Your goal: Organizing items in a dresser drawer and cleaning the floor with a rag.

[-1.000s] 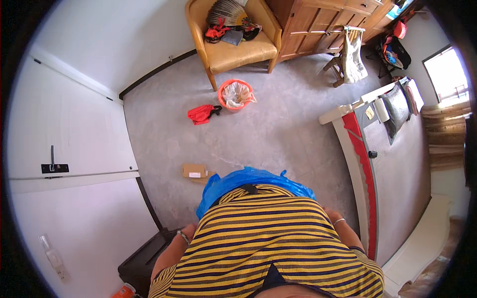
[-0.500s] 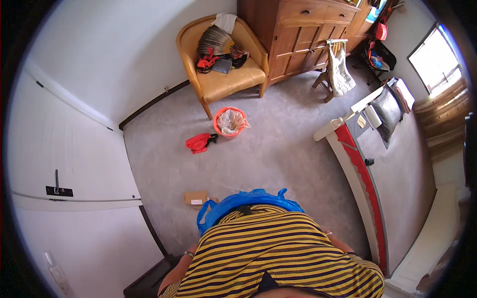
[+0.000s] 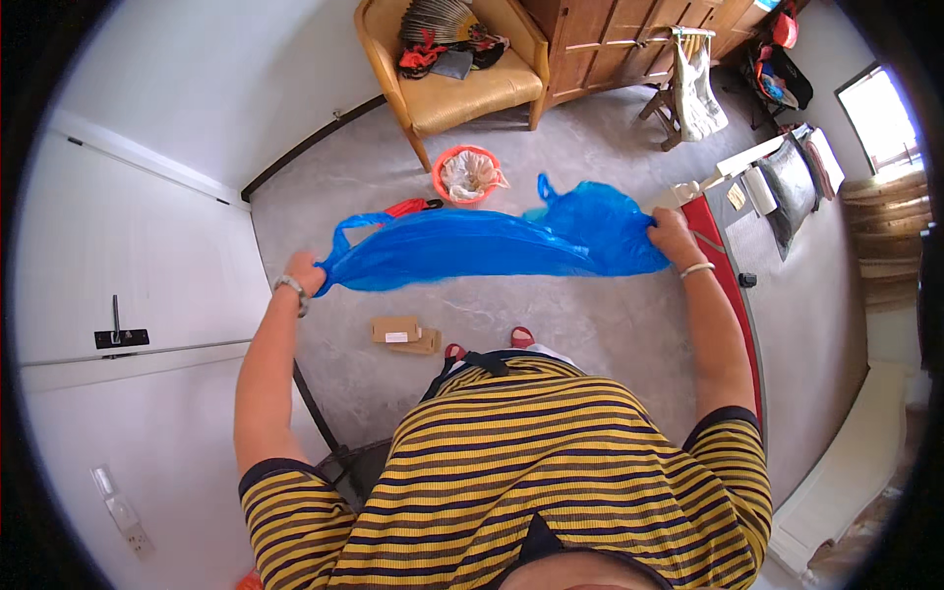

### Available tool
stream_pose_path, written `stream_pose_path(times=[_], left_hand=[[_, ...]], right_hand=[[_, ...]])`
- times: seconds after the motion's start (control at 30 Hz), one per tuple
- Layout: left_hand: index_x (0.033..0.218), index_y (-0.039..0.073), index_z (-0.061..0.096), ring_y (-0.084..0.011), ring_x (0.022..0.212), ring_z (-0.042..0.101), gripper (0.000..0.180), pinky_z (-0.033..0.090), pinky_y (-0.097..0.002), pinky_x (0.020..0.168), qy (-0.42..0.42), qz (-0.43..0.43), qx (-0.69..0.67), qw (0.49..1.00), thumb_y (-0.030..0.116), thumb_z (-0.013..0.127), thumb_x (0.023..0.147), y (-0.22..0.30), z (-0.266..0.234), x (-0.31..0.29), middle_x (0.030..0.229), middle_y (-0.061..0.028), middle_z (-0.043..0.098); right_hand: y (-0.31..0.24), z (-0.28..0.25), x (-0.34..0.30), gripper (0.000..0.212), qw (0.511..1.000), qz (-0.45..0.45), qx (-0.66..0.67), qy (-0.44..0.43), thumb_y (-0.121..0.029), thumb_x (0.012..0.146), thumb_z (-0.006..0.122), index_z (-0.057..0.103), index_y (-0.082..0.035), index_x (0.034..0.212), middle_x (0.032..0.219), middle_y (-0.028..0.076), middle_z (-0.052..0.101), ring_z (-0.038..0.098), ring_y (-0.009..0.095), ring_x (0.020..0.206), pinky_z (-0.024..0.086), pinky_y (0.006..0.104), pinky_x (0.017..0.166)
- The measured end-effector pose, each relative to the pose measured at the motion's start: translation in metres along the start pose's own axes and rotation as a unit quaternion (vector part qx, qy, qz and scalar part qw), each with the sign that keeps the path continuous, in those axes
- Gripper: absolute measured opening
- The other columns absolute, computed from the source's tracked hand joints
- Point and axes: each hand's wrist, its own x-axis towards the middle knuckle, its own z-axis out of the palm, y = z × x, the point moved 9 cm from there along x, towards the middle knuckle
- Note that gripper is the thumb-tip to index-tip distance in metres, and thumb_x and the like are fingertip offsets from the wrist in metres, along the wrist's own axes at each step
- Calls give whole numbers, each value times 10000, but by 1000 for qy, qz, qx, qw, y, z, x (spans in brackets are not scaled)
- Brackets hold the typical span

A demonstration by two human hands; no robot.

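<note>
A large blue plastic bag (image 3: 472, 246) stretches through the air in front of me, spread wide between my two hands. My left hand (image 3: 304, 272) is closed on one corner of it, beside a loop handle. At the other end my right hand (image 3: 673, 237) grips the opposite corner, near the bed. The bag billows, and another loop sticks up from its far edge. Behind the bag, a red cloth (image 3: 408, 207) on the floor is partly hidden.
Two cardboard boxes (image 3: 395, 329) lie on the floor near my feet. A red bin (image 3: 467, 175) with a liner stands before a tan armchair (image 3: 472, 96) holding a fan and cloths. The bed (image 3: 801, 324) is on the right, a white door (image 3: 177, 285) on the left, a wooden cabinet (image 3: 615, 49) behind.
Both hands have come up and outward from beside my body. The blue bag has risen from in front of my waist and is now stretched out forward. My feet have come into view.
</note>
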Motion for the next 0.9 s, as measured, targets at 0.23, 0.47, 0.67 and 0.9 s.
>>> stream_pose_path(times=[0.23,0.47,0.67,0.9], left_hand=[[880,3,624,-329,852,600,313,456,-402,810,-395,20,220,892,196,584,637,-39,54,-85,882,-218,619],[1332,44,290,-285,1264,293,541,215,-394,1055,-345,303,-333,824,331,409,889,244,117,-90,1379,-149,300],[1329,45,299,-283,1269,284,497,191,-387,1063,-453,287,-297,790,251,413,891,334,131,-145,1377,-144,303],[1314,38,325,-285,1260,303,502,203,-383,1055,-464,245,-364,770,245,443,873,330,113,-154,1358,-151,331]], right_hand=[[-22,-77,-88,279,838,205,499,-83,-80,713,565,601,43,961,807,71,594,548,135,668,466,269,650],[-94,-136,-79,296,656,190,728,-65,-142,742,582,579,23,988,796,73,614,590,140,689,511,280,666],[-138,-182,-15,349,715,-3,697,52,-317,791,587,574,-47,1011,896,85,594,570,164,806,489,276,714],[-245,-85,-3,541,870,-240,421,-89,-432,879,438,435,-41,1253,1267,162,448,429,266,1163,333,394,972]])
